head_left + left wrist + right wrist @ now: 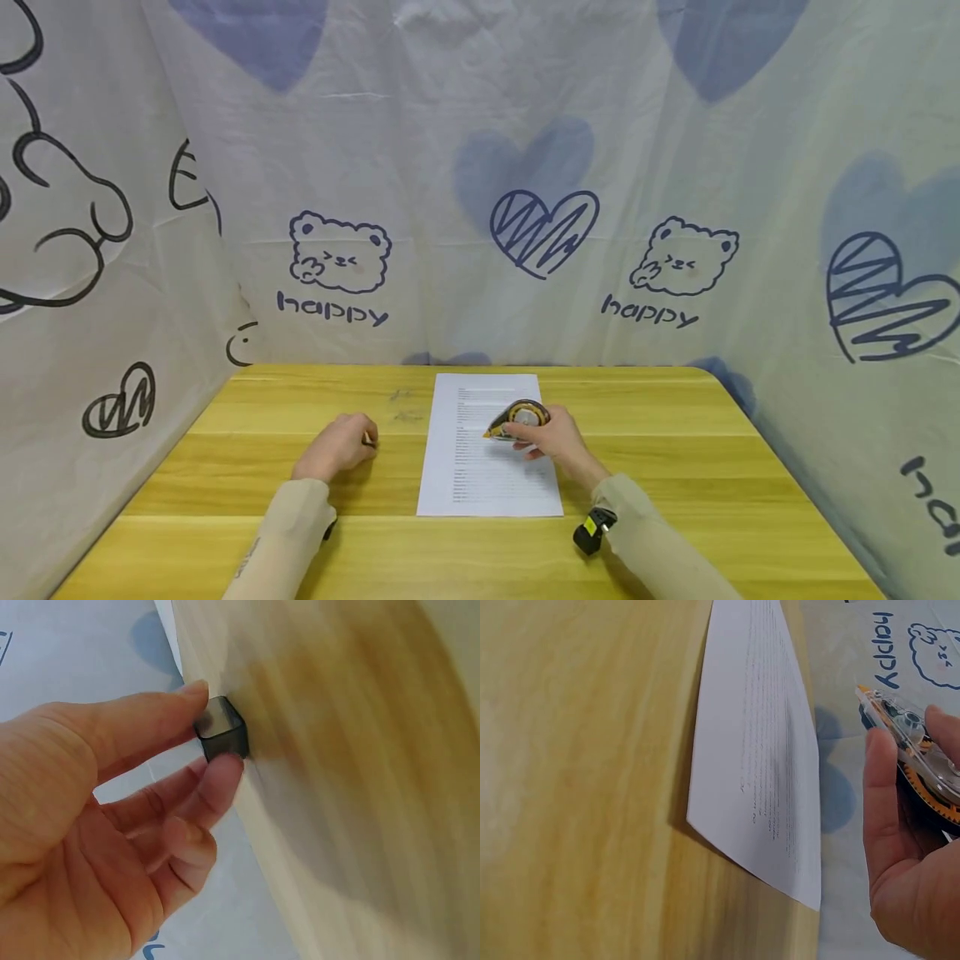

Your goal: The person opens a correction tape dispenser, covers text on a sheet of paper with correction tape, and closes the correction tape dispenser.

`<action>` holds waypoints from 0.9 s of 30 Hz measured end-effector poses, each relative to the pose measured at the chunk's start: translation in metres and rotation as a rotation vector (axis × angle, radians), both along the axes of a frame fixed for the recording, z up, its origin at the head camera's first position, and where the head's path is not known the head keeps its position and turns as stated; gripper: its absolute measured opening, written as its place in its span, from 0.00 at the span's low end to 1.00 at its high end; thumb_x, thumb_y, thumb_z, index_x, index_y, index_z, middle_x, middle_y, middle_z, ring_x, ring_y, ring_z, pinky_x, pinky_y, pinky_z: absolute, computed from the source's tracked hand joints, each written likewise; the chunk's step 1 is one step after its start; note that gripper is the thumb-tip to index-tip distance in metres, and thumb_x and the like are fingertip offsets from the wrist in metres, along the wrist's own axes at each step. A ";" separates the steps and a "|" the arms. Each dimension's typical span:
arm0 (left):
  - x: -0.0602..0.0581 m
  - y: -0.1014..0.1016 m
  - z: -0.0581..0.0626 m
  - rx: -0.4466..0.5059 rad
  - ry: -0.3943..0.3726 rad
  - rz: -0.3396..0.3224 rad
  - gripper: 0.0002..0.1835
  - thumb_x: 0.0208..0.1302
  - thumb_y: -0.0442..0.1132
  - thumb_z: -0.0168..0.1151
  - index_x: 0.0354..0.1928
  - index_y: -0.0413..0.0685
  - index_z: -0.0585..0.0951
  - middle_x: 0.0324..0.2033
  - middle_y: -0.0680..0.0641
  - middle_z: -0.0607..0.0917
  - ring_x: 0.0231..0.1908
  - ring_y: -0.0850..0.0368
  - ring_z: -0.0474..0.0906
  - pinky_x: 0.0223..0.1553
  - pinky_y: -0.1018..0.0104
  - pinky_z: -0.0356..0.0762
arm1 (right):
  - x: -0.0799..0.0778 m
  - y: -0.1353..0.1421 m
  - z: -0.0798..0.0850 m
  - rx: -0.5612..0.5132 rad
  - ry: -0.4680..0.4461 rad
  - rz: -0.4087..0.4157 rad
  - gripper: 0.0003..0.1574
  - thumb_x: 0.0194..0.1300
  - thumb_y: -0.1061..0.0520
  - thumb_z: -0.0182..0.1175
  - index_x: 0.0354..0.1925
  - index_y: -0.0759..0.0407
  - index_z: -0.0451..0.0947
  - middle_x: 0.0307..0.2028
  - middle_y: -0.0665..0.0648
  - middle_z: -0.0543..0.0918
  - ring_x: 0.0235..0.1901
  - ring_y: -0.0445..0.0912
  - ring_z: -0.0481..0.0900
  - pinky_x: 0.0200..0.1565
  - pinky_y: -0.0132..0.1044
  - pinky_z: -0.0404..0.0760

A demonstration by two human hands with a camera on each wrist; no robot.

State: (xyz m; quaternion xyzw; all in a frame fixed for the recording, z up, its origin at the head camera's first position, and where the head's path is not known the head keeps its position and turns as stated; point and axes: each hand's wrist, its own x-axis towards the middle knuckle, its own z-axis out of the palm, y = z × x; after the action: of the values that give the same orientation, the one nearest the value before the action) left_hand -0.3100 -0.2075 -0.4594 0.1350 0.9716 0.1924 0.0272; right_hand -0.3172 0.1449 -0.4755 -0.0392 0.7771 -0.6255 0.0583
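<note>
A correction tape dispenser (522, 417) with an orange tip and orange gear wheel is held by my right hand (558, 433) above a printed sheet (442, 492). In the right wrist view, thumb and fingers grip the clear-and-black body of the correction tape (922, 761), its tip pointing away from the palm. Left of the sheet, my left hand (337, 446) pinches a small dark translucent cap (223, 731) between thumb and fingers. The cap is hollow and box-shaped, at or just above the tabletop; whether it touches the wood I cannot tell.
The paper lies on a wood-grain table (390, 554), its lines of print running down the page. Faint marks (405, 407) show on the wood left of it. A white curtain (450, 325) with hearts and bears surrounds the back and sides. A black device (594, 532) sits on the right wrist.
</note>
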 end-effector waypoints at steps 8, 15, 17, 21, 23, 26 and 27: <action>-0.002 0.010 0.004 -0.089 0.032 0.060 0.16 0.63 0.39 0.67 0.50 0.38 0.83 0.50 0.38 0.85 0.50 0.40 0.81 0.51 0.44 0.79 | 0.000 -0.001 0.000 -0.009 0.009 0.069 0.23 0.55 0.55 0.74 0.46 0.67 0.82 0.39 0.64 0.88 0.37 0.58 0.88 0.35 0.49 0.88; -0.005 0.033 0.003 -0.027 0.052 -0.024 0.18 0.63 0.40 0.66 0.52 0.38 0.82 0.51 0.39 0.85 0.51 0.42 0.81 0.55 0.47 0.79 | -0.001 -0.005 -0.003 -0.005 0.011 0.113 0.27 0.54 0.54 0.74 0.48 0.68 0.81 0.41 0.63 0.87 0.37 0.58 0.88 0.39 0.47 0.88; -0.004 0.040 0.001 -0.014 0.050 -0.042 0.18 0.63 0.40 0.67 0.52 0.38 0.83 0.51 0.40 0.85 0.51 0.43 0.81 0.55 0.47 0.78 | 0.000 -0.006 -0.002 -0.007 0.024 0.127 0.26 0.55 0.55 0.74 0.48 0.68 0.81 0.40 0.63 0.87 0.38 0.58 0.88 0.40 0.47 0.88; -0.004 0.050 -0.004 -0.023 0.057 -0.067 0.18 0.62 0.40 0.68 0.51 0.39 0.83 0.50 0.41 0.85 0.50 0.45 0.81 0.56 0.49 0.78 | 0.001 -0.008 -0.001 0.009 0.041 0.138 0.24 0.55 0.56 0.74 0.47 0.66 0.82 0.40 0.61 0.88 0.40 0.56 0.87 0.45 0.47 0.87; -0.005 0.056 -0.008 -0.025 0.064 -0.080 0.18 0.62 0.41 0.68 0.52 0.39 0.83 0.50 0.42 0.85 0.48 0.47 0.81 0.55 0.50 0.79 | 0.001 -0.007 -0.001 0.040 0.050 0.137 0.23 0.54 0.56 0.75 0.46 0.66 0.83 0.39 0.60 0.88 0.39 0.52 0.87 0.45 0.45 0.87; -0.005 0.064 -0.012 -0.023 0.074 -0.123 0.20 0.61 0.41 0.69 0.53 0.39 0.82 0.50 0.42 0.85 0.50 0.47 0.81 0.57 0.51 0.78 | -0.001 -0.005 -0.003 0.104 0.053 0.138 0.23 0.52 0.54 0.76 0.44 0.65 0.83 0.36 0.58 0.88 0.36 0.47 0.87 0.43 0.42 0.87; -0.005 0.067 -0.013 -0.021 0.073 -0.136 0.21 0.61 0.42 0.69 0.54 0.39 0.82 0.51 0.42 0.85 0.51 0.47 0.80 0.58 0.51 0.77 | -0.002 -0.005 -0.005 0.119 0.052 0.145 0.23 0.52 0.54 0.76 0.43 0.65 0.83 0.36 0.58 0.88 0.35 0.46 0.86 0.42 0.41 0.87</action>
State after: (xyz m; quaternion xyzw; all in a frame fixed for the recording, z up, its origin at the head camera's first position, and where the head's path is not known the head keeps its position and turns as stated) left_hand -0.3150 -0.1405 -0.4723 0.2074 0.9625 0.1750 0.0062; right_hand -0.3188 0.1401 -0.4801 -0.1078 0.8093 -0.5711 0.0854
